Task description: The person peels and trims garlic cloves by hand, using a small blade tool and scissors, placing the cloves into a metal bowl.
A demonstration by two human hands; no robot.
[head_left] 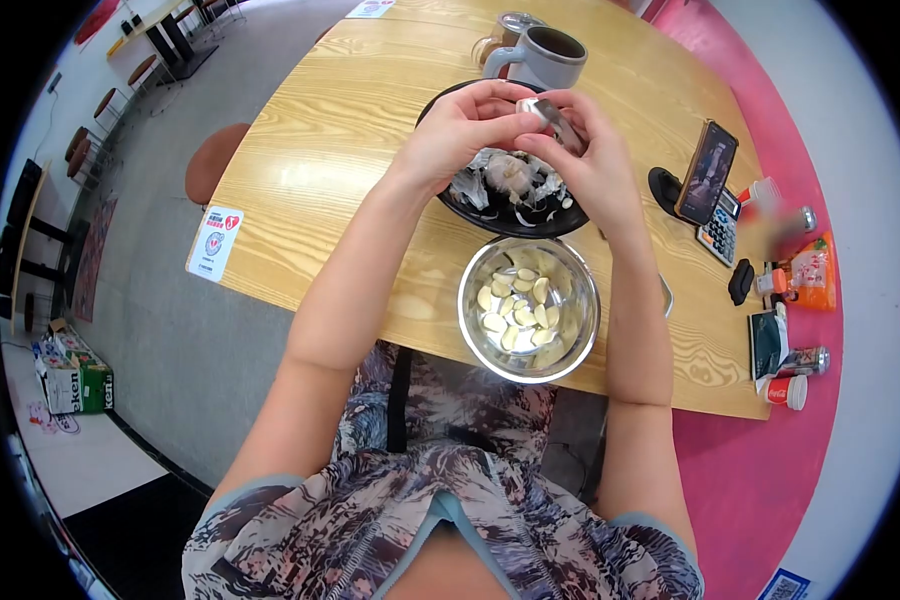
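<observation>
From where I stand, the work is over the far side of a black plate [530, 231] on the wooden surface [320, 180]. The left hand [473, 125] pinches a small white piece, apparently a garlic clove [532, 107], between thumb and fingers. The right hand [583, 135] is curled around a short knife [560, 122], its blade beside the clove; fingers hide the handle, so the exact grip on it cannot be told.

Handling: the clove should be very light and firm, with a thin, brittle skin. Where bared, it is likely to be moist and slippery. Hold it by its sides, fingertips clear of the blade's edge; excess pressure may bruise it or make it slip. Grip the knife by its handle only.

On the plate, below the hands, a garlic bulb [511, 174] lies among loose skins [467, 188]. The bulb should be light and stiff; take it round its widest part, since the papery skin may tear or slide. The skins should be weightless and apt to scatter.

On the near side, a metal bowl [576, 300] holds pale peeled cloves [541, 290]. These are best lifted singly. The bowl is probably light, smooth and rigid; take it by opposite sides of the rim.
</observation>
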